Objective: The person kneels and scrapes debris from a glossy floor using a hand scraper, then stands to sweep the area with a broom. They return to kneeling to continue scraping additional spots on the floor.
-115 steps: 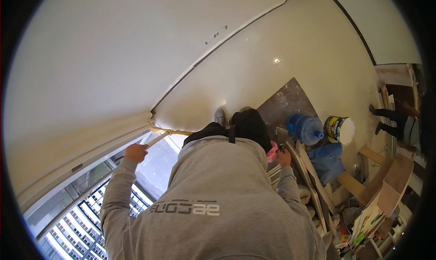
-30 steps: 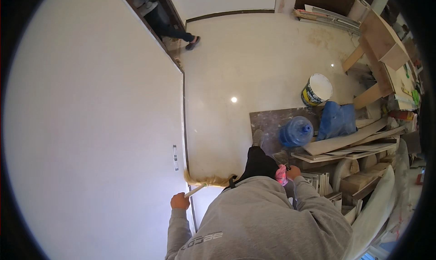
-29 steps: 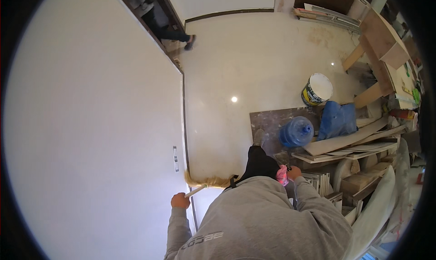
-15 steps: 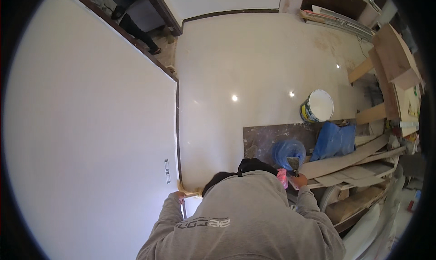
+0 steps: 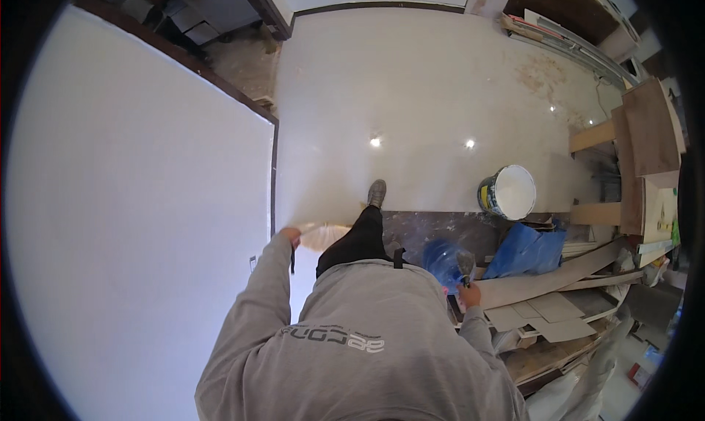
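My left hand [image 5: 291, 235] is closed beside the white wall panel, gripping the edge of a tan, partly see-through sheet [image 5: 322, 237] that fans out to its right. A thin dark strip [image 5: 293, 262] hangs just below that hand, and I cannot make out what it is. On the other side of my body, my right hand [image 5: 470, 295] is wrapped round the handle of a putty knife [image 5: 465, 262], blade pointing forward. Under the blade lies a clear blue water jug [image 5: 438, 258], partly hidden by my body.
A white paint bucket [image 5: 515, 192] stands ahead on the right. Near it are a crumpled blue sheet [image 5: 526, 250] and stacked boards [image 5: 543, 318]. Wooden furniture [image 5: 650, 134] borders the right side. A dark-edged white wall [image 5: 147, 200] runs along my left, with a doorway [image 5: 242, 61] beyond.
My foot has come into view as I step forward. My left hand has moved forward with the tan sheet, which shows more widely now. The putty knife stays in my right hand.
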A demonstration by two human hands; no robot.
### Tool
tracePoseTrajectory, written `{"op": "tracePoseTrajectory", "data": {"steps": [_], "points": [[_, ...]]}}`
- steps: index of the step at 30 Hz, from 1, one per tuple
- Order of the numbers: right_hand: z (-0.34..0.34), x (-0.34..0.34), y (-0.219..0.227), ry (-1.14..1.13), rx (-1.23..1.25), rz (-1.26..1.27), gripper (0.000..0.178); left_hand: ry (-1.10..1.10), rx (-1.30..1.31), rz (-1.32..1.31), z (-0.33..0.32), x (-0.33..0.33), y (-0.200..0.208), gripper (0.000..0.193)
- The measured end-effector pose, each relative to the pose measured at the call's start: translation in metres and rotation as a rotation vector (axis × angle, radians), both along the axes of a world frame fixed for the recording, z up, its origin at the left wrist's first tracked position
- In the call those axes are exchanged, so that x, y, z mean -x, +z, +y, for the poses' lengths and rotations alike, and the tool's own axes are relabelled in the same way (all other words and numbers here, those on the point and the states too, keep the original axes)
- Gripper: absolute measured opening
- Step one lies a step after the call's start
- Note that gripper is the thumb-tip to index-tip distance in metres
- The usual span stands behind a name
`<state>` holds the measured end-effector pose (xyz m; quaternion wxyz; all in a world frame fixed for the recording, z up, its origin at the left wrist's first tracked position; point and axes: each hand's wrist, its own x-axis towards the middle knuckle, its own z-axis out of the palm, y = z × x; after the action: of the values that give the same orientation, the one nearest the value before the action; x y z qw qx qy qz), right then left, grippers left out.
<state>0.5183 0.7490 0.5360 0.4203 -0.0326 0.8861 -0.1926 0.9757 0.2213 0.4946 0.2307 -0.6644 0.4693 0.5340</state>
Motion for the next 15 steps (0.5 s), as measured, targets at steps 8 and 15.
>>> {"op": "tracePoseTrajectory", "data": {"steps": [8, 15], "points": [[-0.05, 0.016, 0.049, -0.405, -0.122, -0.101, 0.029, -0.973, 0.39, -0.151, -0.158, 0.333, 0.027, 0.036], [-0.146, 0.066, 0.067, -0.687, 0.152, 0.008, 0.025, -1.248, 0.256, -0.082, -0.214, 0.514, 0.079, 0.037]]}}
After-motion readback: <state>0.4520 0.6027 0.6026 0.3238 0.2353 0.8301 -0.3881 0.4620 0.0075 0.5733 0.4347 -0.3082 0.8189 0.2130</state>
